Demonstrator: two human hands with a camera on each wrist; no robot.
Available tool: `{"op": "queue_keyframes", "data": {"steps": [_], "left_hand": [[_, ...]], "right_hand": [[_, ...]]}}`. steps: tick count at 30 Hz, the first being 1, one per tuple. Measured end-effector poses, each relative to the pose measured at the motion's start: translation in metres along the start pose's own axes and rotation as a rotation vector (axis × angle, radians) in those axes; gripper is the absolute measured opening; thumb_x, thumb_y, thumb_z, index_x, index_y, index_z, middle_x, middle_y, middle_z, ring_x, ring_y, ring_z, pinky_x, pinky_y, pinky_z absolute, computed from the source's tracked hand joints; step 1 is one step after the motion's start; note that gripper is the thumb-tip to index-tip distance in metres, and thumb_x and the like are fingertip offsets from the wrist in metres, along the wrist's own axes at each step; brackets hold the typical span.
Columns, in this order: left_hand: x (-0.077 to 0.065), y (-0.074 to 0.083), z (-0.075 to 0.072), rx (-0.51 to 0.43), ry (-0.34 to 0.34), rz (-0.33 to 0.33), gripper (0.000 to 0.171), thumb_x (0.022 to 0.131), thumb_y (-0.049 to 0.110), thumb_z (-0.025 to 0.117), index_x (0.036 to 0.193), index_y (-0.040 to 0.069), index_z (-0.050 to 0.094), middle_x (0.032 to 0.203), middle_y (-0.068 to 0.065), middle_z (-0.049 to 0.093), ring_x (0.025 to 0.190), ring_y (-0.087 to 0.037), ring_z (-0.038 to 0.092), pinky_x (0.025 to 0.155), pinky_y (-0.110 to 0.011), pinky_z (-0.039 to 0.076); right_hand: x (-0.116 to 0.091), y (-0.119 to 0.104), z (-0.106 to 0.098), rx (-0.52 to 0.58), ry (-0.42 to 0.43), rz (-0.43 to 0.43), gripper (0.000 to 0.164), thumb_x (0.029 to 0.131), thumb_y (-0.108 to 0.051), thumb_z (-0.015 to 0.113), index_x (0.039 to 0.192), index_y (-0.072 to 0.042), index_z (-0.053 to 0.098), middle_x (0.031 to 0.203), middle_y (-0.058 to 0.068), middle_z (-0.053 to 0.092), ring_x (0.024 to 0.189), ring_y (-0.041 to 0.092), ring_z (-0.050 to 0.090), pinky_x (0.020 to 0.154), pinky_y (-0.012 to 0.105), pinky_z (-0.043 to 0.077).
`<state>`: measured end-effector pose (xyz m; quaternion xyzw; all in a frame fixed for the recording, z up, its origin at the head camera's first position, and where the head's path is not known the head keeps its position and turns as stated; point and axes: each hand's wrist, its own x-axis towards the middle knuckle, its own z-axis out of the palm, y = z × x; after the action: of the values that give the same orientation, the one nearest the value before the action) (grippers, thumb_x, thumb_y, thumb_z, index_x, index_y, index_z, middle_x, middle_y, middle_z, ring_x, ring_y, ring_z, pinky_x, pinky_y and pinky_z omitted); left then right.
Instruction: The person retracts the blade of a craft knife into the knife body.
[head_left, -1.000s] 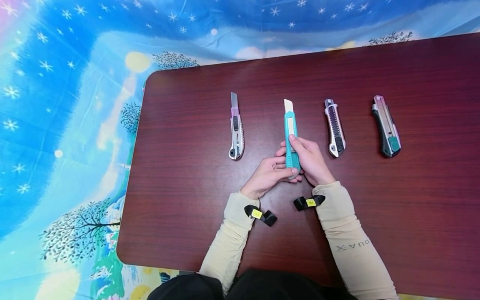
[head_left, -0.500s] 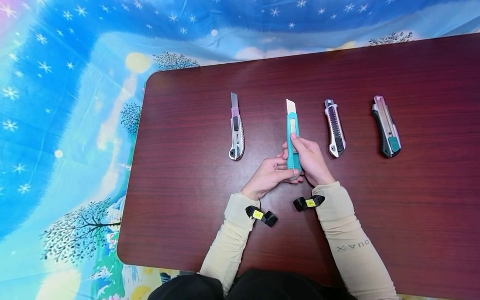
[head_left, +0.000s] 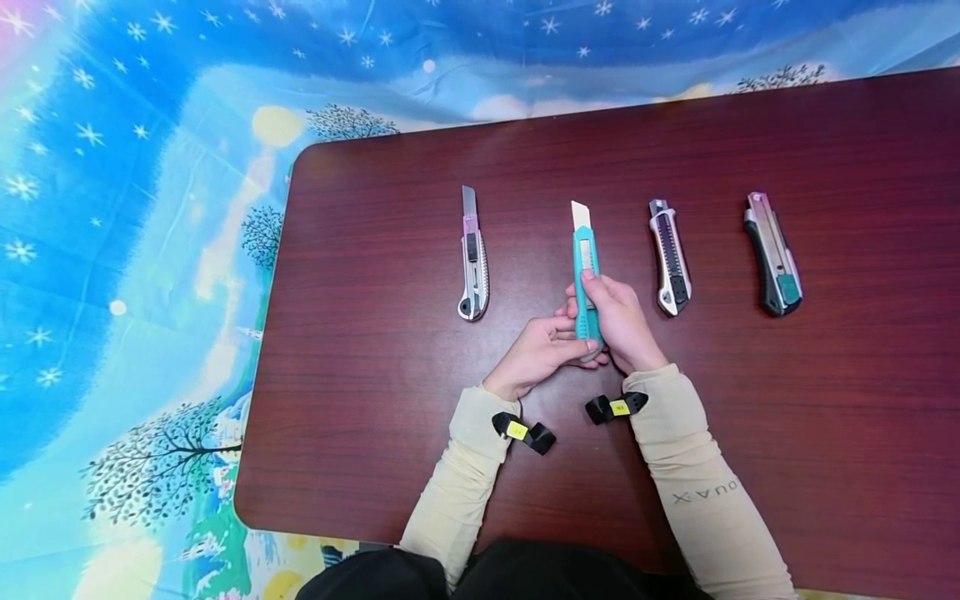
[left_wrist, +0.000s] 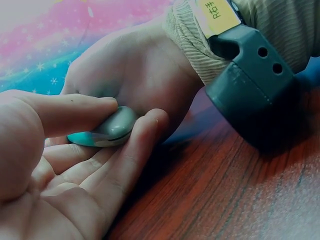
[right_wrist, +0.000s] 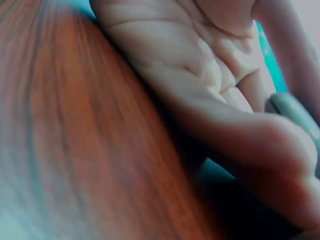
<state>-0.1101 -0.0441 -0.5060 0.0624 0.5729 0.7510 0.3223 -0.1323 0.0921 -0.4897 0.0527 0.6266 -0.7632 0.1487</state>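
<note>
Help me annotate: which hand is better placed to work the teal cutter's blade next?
Probably the right hand: its thumb lies on the teal cutter, nearer the blade; the left hand holds the butt end.

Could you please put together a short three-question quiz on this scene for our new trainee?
1. Multiple choice: the left hand and right hand both hold the teal cutter. Which hand is nearer its blade in the head view?
A) left
B) right
C) both equally near

2. True or false: the teal cutter's blade is hidden inside its handle.

3. Count: how many other cutters lie on the table?

Key
1. B.
2. False; it sticks out past the handle.
3. Three: the leftmost cutter, the cutter beside the right hand and the rightmost cutter.
</note>
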Motion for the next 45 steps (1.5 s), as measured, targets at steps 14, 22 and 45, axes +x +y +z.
{"op": "queue_keyframes", "data": {"steps": [14, 22, 45], "left_hand": [[-0.0001, 0.0001, -0.0004, 0.013, -0.012, 0.020, 0.023, 0.085, 0.000, 0.056, 0.106, -0.012, 0.055, 0.092, -0.036, 0.059, 0.073, -0.017, 0.066, 0.077, -0.037, 0.056], [-0.0013, -0.0017, -0.0007, 0.008, -0.024, 0.028, 0.024, 0.085, -0.001, 0.056, 0.106, -0.012, 0.055, 0.092, -0.036, 0.059, 0.073, -0.018, 0.067, 0.077, -0.037, 0.056], [-0.0004, -0.0019, -0.0019, -0.022, -0.031, 0.010, 0.028, 0.086, 0.000, 0.055, 0.110, -0.014, 0.052, 0.099, -0.037, 0.057, 0.073, -0.018, 0.067, 0.078, -0.039, 0.055]], "right_hand": [[-0.0006, -0.0022, 0.0018, -0.065, -0.014, -0.025, 0.040, 0.095, -0.035, 0.041, 0.096, 0.003, 0.054, 0.065, -0.002, 0.060, 0.069, 0.010, 0.064, 0.064, 0.020, 0.052], [-0.0022, -0.0024, 0.0011, -0.079, -0.032, -0.030, 0.045, 0.095, -0.034, 0.041, 0.102, 0.009, 0.051, 0.067, -0.002, 0.061, 0.070, 0.011, 0.064, 0.066, 0.019, 0.051], [-0.0029, -0.0010, 0.0013, -0.040, -0.067, -0.059, 0.043, 0.096, -0.028, 0.040, 0.109, 0.013, 0.047, 0.068, -0.001, 0.056, 0.075, 0.013, 0.064, 0.074, 0.021, 0.052]]}}
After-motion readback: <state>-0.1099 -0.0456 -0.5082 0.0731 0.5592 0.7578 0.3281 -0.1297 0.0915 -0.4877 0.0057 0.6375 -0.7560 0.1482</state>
